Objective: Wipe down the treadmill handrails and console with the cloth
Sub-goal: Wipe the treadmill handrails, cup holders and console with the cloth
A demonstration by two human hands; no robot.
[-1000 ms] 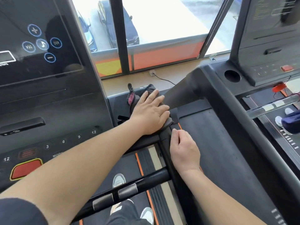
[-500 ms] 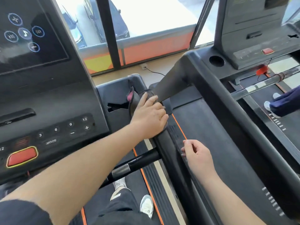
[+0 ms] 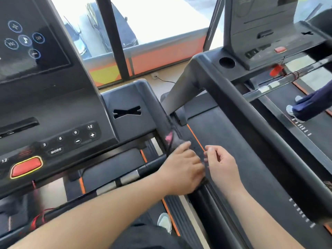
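The console (image 3: 59, 112) on the left, with its screen and buttons, is not being wiped right now. The wiping is on the handrail (image 3: 204, 198) to its right. The left hand (image 3: 181, 169) lies over the dark cloth (image 3: 169, 141) with the pink spot. Its fingers bend over the cloth and hold it down on the rail. To do this part well, I think the hand should press firmly and slide the cloth all the way along the rail, over the top and both sides. The right hand (image 3: 222, 164) is just beside it, loosely curled, and seems to hold nothing. It could tuck in a loose end. The console's left part is cut off by the picture's edge. Most of the cloth is hidden under the hand and blurry. I cannot tell if the right hand's fingertips touch it. The other handrail is out of view.
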